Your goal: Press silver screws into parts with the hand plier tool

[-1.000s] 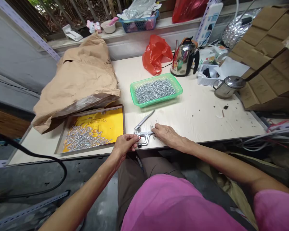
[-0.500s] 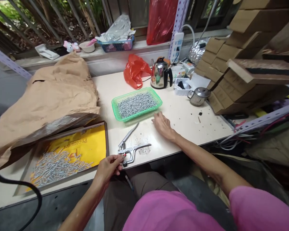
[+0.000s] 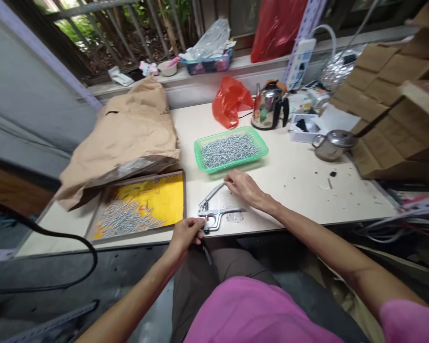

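Note:
Metal hand pliers [image 3: 214, 209] with their two handles spread lie at the table's near edge. My left hand [image 3: 186, 233] is pinched at the pliers' jaw, by a small red part; what the fingers hold is too small to name. My right hand [image 3: 243, 187] rests palm down on the table with its fingertips at the end of the upper handle. A few clear small pieces [image 3: 235, 218] lie by the lower handle. A green basket [image 3: 259, 143] full of small metal pieces stands just beyond my right hand.
A flat box with a yellow bottom [image 3: 164, 195] holds more metal pieces at the left, under a big brown paper sack [image 3: 128, 128]. At the back stand a red bag [image 3: 230, 100], a steel kettle [image 3: 268, 107] and a small pot [image 3: 331, 144]. Cardboard boxes [image 3: 396, 109] fill the right.
My right hand went out toward the green basket, then came back to the tip of the pliers' upper handle. My left hand stayed pinched at the jaw. The camera swung about.

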`<state>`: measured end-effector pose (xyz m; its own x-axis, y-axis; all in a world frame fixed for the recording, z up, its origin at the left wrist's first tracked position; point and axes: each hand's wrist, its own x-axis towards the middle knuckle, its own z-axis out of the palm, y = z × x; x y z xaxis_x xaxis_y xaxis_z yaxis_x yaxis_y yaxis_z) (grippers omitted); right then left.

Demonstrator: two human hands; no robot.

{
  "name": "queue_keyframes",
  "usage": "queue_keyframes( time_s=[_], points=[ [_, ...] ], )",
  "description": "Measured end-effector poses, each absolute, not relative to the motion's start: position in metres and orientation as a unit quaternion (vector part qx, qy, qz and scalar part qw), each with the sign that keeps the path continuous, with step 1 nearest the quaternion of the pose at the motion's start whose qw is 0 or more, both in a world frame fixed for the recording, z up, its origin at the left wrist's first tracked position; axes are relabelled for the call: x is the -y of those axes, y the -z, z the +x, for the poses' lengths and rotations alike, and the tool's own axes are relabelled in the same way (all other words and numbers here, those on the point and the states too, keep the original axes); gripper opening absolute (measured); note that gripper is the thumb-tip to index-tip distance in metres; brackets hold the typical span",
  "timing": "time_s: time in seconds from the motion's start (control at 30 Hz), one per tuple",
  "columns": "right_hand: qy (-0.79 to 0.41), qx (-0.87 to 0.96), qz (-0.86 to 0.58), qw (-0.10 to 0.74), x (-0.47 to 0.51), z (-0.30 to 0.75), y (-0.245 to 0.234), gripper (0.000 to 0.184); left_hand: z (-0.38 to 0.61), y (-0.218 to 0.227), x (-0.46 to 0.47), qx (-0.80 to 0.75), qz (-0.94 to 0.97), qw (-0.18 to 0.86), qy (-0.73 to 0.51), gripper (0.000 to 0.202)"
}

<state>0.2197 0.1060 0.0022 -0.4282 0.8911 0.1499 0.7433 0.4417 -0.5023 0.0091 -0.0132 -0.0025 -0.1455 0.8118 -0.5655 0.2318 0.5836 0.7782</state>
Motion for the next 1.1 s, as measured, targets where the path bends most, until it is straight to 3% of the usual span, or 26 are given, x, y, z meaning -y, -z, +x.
queue_keyframes(
  time_s=[0.1,0.2,0.33,0.57,0.9,1.1],
  points=[
    [-0.217,0.846,-0.368,0.317,-0.104,0.166,-0.038,0.02,0.01,0.005,0.012,-0.712,0.368,0.537,-0.265,0.042],
    [-0.213,0.866,-0.296,0.343,-0.102,0.136,-0.07,0.031,0.011,0.005,0.01,-0.721,0.375,0.525,-0.253,0.039],
    [-0.2,0.887,-0.294,0.295,-0.083,0.158,-0.067,0.025,0.011,0.004,0.007,-0.725,0.389,0.518,-0.233,0.035],
    [-0.204,0.877,-0.41,0.141,-0.023,0.24,0.001,0.022,0.01,0.003,0.0,-0.733,0.387,0.531,-0.175,0.028],
    [-0.1,0.881,-0.457,0.07,-0.028,0.241,0.028,0.023,0.012,-0.002,-0.003,-0.73,0.389,0.549,-0.119,0.027],
    [-0.098,0.885,-0.45,0.063,-0.027,0.241,0.031,0.023,0.011,-0.005,-0.007,-0.723,0.411,0.549,-0.082,0.027]
  ],
)
